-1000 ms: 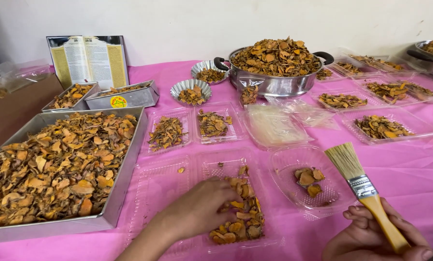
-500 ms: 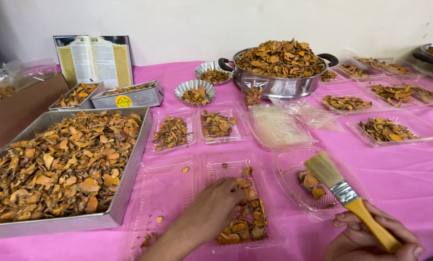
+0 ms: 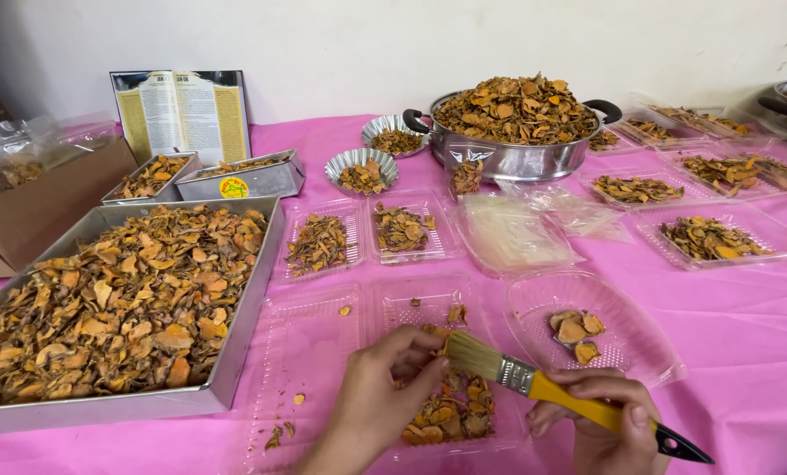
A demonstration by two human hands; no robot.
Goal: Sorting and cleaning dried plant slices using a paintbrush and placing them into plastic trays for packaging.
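Paintbrush (image 3: 552, 391) in right hand (image 3: 600, 422); left hand (image 3: 385, 387) on dried slices (image 3: 451, 413).

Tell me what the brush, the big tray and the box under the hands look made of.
Brush: pale bristles, likely natural; shiny metal band; glossy yellow handle, plastic or painted wood. Big tray: dull grey sheet metal, faintly reflective. Box: thin clear plastic, see-through with glints. Right hand holds the brush; left hand touches the bristles.

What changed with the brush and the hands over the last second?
The right hand swung the yellow-handled brush down from upright, so its bristles now point left at the left hand, whose fingers have lifted off the dried slices in the clear tray. The big metal tray and pot stayed put.
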